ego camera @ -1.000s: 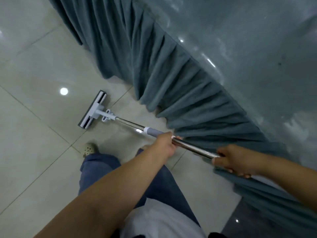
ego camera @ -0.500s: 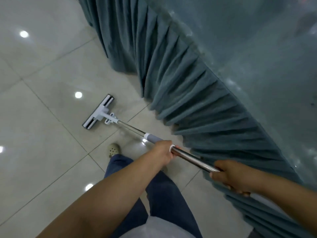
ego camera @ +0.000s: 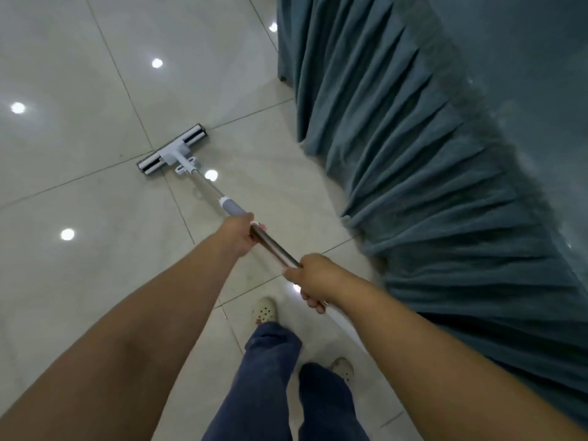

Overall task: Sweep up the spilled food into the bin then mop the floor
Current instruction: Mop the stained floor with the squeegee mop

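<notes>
Head view. Mop [ego camera: 219, 198] running from centre frame up to the left: head [ego camera: 172, 149] flat on the floor [ego camera: 79, 281], left of centre in the upper half, lying across a grout line, its long side slanting from lower left to upper right. Grey sleeve just above the nearer grip, chrome shaft below it.

Left hand [ego camera: 239, 234] at centre frame, fingers wrapped tight round the shaft right below the grey sleeve. Right hand [ego camera: 313, 279] just below and right of it, likewise closed round the shaft nearer the end; bare chrome showing between the two. Both forearms reaching in from the bottom corners.

Pale glossy tiles over the left and centre, dotted with bright light reflections. Pleated teal cloth [ego camera: 429, 186] filling the right side, hem touching the floor, well apart from the mop head. Blue trouser legs [ego camera: 270, 377] and pale perforated clogs [ego camera: 264, 310] at bottom centre, under the hands.
</notes>
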`<state>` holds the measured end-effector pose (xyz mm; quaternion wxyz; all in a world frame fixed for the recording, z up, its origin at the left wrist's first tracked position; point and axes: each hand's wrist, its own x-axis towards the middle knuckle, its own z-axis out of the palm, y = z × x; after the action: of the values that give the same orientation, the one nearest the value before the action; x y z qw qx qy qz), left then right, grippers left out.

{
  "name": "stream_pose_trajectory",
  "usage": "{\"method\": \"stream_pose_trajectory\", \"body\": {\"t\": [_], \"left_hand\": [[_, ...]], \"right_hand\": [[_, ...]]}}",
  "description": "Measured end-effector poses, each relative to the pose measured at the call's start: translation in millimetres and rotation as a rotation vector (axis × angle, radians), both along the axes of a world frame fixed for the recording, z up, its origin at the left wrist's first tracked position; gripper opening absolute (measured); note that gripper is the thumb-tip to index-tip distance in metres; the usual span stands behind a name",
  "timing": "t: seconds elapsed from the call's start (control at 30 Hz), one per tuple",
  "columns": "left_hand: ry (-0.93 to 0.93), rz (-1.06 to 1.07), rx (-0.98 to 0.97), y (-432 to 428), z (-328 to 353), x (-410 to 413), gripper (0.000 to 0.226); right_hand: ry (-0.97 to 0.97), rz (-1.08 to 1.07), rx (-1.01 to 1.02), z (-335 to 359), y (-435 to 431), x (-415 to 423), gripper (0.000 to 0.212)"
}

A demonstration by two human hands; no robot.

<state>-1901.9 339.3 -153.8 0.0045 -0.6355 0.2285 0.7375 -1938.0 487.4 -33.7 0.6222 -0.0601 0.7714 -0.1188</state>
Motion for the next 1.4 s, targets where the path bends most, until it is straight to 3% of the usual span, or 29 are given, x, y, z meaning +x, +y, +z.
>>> {"method": "stream_pose_trajectory", "body": {"t": [0.13,0.27,0.3,0.37,0.47,0.63,0.8,1.0,1.13,1.23,1.4], "left_hand": [[-0.021,0.052,-0.095,-67.3,-12.8,0.9,0.02],[-0.002,0.007,-0.092,-71.1,-18.4,-5.6,0.007],[-0.001,-0.014,-0.092,-62.8,-18.0,-8.4,0.016],[0.011,-0.044,-0.077,-42.2,-18.0,-16.5,0.035],[0.018,-0.075,-0.016,-0.2,-16.5,-27.1,0.041],[0.037,-0.104,0.127,96.6,-10.5,-36.6,0.037],[0.105,-0.115,0.307,215.7,4.2,-38.8,0.018],[0.156,-0.067,0.503,374.8,47.0,-53.4,0.006],[0.176,-0.061,0.556,457.3,78.9,-59.7,0.012],[0.168,-0.011,0.545,486.8,101.8,-57.8,0.007],[0.169,0.092,0.432,481.7,93.3,-51.3,0.011]], "right_hand": [[-0.052,-0.064,-0.034,-12.7,-73.9,0.5,0.031],[-0.051,-0.069,-0.04,-18.4,-73.7,-5.0,0.032],[-0.034,-0.08,-0.047,-18.2,-64.1,-7.7,0.032],[0.0,-0.077,-0.051,-17.6,-39.9,-15.0,0.034],[0.028,-0.036,-0.028,-12.1,6.8,-24.7,0.032],[0.048,-0.011,0.015,2.8,111.0,-36.5,0.026],[0.047,0.003,0.077,37.6,235.1,-49.9,0.025],[0.175,0.318,0.129,93.3,384.6,-80.1,0.025],[0.189,0.548,0.197,134.6,449.8,-94.5,0.026],[0.227,0.73,0.215,146.6,476.6,-96.4,0.032],[0.214,0.791,0.177,147.2,455.9,-105.0,0.024]]}}
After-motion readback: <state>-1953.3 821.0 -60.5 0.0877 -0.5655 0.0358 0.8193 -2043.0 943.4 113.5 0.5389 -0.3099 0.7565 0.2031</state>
